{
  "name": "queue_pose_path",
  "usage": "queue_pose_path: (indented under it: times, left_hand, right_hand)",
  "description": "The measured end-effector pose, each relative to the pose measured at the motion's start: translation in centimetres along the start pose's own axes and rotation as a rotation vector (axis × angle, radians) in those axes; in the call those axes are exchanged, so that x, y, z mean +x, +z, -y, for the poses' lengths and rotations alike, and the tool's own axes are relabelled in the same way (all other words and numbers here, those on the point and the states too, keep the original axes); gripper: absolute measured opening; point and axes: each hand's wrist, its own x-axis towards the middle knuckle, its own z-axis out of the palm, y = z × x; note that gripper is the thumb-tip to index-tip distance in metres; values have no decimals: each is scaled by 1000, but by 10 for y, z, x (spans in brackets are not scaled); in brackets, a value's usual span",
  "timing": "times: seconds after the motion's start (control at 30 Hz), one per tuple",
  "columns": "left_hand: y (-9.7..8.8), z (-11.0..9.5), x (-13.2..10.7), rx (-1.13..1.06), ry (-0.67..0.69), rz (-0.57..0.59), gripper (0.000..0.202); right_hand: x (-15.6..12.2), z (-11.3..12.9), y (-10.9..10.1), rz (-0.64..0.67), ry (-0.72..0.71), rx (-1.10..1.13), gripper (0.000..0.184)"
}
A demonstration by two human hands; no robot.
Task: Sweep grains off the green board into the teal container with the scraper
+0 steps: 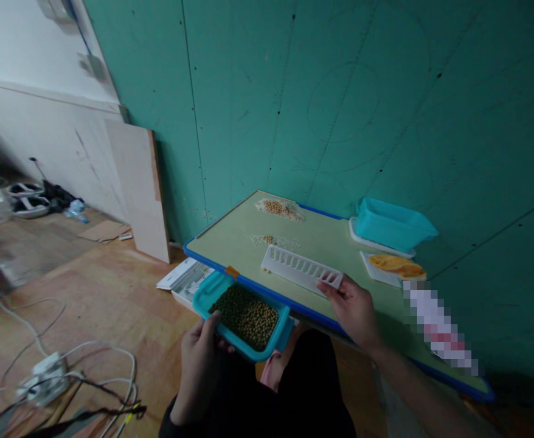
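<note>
My left hand (201,347) is closed on the near rim of a turquoise plastic container (292,313), thumb on top. The container hangs level with the table's front edge, above my lap. Inside lie small dark green beans (233,303) on the left and tan soybeans (262,322) on the right. My right hand (356,307) grips the right end of a long white slotted plastic tray (297,277) at the table's front part. Behind the tray a small patch of white grains (287,242) with a few soybeans lies on the table, and a larger soybean pile (276,208) lies farther back.
The pale green table (230,234) has a blue edge and stands against a green wall. At its right are an upright turquoise box (392,225), a yellow-orange item (397,266) on white, and a blurred-out object (440,328). Cables and a power strip (45,377) lie on the floor.
</note>
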Motion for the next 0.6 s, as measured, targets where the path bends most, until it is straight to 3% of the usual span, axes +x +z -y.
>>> queue_pose_path:
  times: [0.13,0.23,0.5,0.6]
  left_hand:
    - [2,-4,-5,-44,18,-14,38]
    - [4,-5,-7,-78,15,-20,35]
    - [-4,12,-2,-60,-46,-14,42]
    - [-3,18,-3,-105,-41,13,39]
  right_hand:
    - [-18,12,4,62,-30,19,20]
    - [-11,20,8,68,-46,32,19]
    - [110,-4,33,-71,-92,224,37]
    - [135,-17,45,-64,-84,272,42]
